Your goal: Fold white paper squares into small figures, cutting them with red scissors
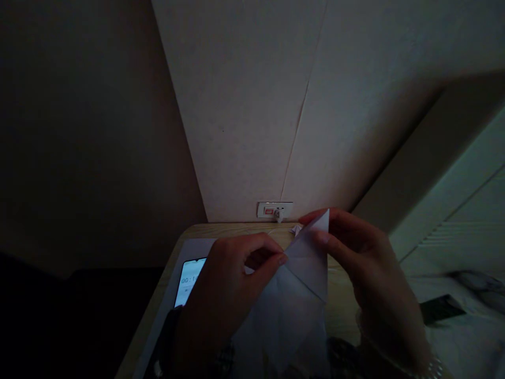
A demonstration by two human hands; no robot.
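Both my hands hold a sheet of white paper (300,284) raised over a small wooden table (343,305). The paper is folded, with a pointed corner sticking up at the top right. My left hand (224,295) pinches a fold at the paper's left edge, thumb and forefinger pressed together. My right hand (366,268) grips the raised corner between thumb and fingertips. The lower part of the sheet hangs toward me in shadow.
A phone (189,281) with a lit timer screen lies on a white sheet at the table's left, partly behind my left hand. A wall socket (275,210) with a plugged cable sits at the table's far edge. A bed with a dark flat object (441,307) is at the right.
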